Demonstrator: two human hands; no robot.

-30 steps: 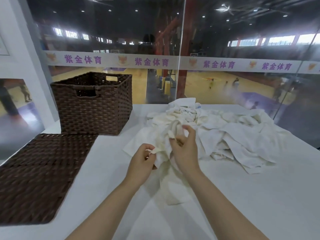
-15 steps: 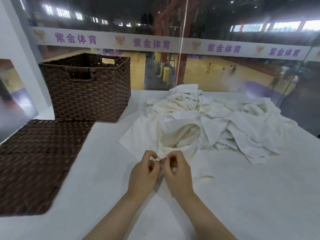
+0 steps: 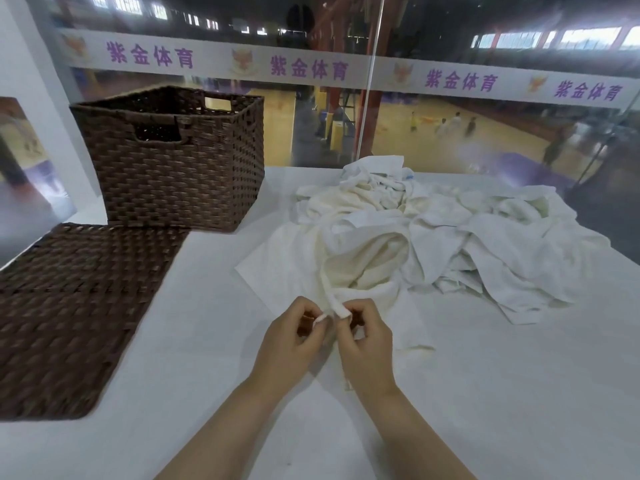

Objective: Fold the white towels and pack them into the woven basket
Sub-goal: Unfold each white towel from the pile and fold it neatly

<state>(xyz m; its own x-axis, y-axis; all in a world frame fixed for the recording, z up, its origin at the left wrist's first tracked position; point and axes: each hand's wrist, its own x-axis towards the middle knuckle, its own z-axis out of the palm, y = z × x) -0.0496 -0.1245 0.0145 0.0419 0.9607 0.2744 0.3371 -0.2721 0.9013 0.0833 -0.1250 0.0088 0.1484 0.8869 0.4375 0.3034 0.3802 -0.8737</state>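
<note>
Head view, towel in hand: one white towel [image 3: 360, 268] trails from the near edge of the pile toward the person; its near edge is bunched between both hands, low over the table [image 3: 519, 393].
Head view, left hand: left hand [image 3: 291, 344], fingers curled, pinches a corner tip of the towel between thumb and forefinger.
Head view, right hand: right hand [image 3: 363, 344], fingers curled, pinches the adjoining hem; the two hands almost touch.
Head view, towel pile: the remaining white towels [image 3: 467, 230] lie crumpled in a heap beyond and to the right of the hands, unfolded.
Head view, woven basket: woven basket [image 3: 173, 161] stands upright at far left, well apart from the hands; no towel shows above its rim, and its floor is hidden.
Head view, lid: a flat woven panel [image 3: 72, 306], probably the lid, lies on the table nearer than the basket.
Handling, judged: soft, light, limp cloth that sags and tangles with its neighbours; not fragile or slippery.
Hold points, judged: take two adjacent corners along one hem and spread them apart, so the towel hangs free of the pile.
</note>
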